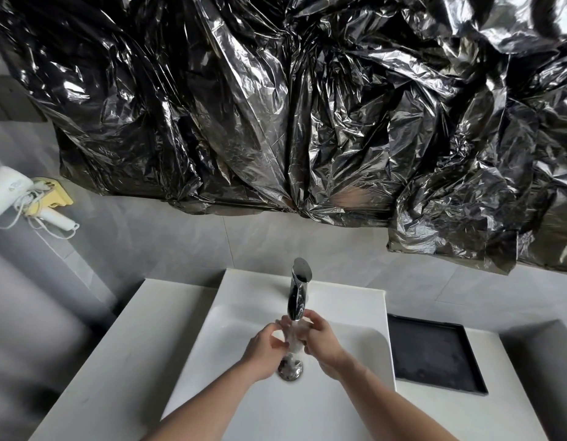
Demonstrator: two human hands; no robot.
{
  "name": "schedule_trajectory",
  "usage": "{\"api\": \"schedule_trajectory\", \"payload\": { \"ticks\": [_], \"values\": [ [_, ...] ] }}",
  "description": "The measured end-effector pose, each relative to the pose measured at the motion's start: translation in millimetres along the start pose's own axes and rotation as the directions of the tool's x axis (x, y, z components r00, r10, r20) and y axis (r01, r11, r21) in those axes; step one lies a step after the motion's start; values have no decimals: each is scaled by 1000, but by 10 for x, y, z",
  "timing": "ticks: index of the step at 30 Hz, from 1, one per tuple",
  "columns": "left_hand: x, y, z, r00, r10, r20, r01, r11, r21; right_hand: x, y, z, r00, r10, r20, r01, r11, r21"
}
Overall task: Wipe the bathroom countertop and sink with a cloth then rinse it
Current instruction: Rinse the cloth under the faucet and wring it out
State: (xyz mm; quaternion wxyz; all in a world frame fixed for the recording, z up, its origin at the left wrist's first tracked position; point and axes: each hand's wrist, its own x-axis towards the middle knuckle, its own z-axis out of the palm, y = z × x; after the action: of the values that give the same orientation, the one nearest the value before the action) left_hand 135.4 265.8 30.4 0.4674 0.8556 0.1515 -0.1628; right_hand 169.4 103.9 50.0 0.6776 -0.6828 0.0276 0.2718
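Two hands meet low centre of frame over the white sink point(244, 393) set in the desk point(116, 361). Black plastic sheeting point(276, 106) fills the top. Dark tray point(435, 354) right of the sink. Left hand point(264, 351) and right hand point(323, 340) pinch a pale wet cloth point(293, 334) between them, under the faucet point(298, 291) stream, above the drain point(290, 367).

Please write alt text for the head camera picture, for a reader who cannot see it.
Two hands, left hand and right hand, hold a small pale cloth under water running from a chrome tap over a white sink. Crumpled black plastic sheet covers the wall above.
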Motion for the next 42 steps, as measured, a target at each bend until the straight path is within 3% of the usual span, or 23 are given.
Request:
{"api": "schedule_trajectory", "payload": {
  "ticks": [4, 7, 12, 16, 24, 27, 33, 36, 42],
  "values": [
    [71, 21, 39, 999, -5, -52, 6, 1000, 15, 30, 89, -121, 999, 24, -46, -23, 999, 29],
    [35, 19, 53, 997, 10, -71, 1, 988, 156, -8, 91, -159, 996, 46, -71, -42, 997, 61],
    [-16, 139, 167, 993, 81, 87, -93, 985, 143, 27, 60, -105, 990, 130, -56, -98, 917, 385],
    [-6, 188, 187, 996, 85, 29, -89, 984, 155, -20, -34, -145, 986, 162, -45, -108, 818, 564],
    [-5, 274, 43, 990, 24, -138, -37, 995, -90, -74, 138, -285, 955, 157, -252, -115, 978, 175],
    [21, 247, 23, 994, -22, -103, -2, 973, -230, -67, 269, -213, 959, 172, -223, -156, 984, 87],
    [-54, 287, -4, 995, -82, -55, 45, 874, -484, -101, 306, 62, 955, 286, -81, -276, 954, 113],
    [-81, 240, -44, 994, -84, -70, 39, 872, -489, -90, 266, 143, 968, 249, -25, -243, 958, 153],
    [-131, 211, -151, 990, -45, -132, 6, 960, -281, -16, 285, 125, 965, 240, -104, -225, 965, 135]
  ]
}}
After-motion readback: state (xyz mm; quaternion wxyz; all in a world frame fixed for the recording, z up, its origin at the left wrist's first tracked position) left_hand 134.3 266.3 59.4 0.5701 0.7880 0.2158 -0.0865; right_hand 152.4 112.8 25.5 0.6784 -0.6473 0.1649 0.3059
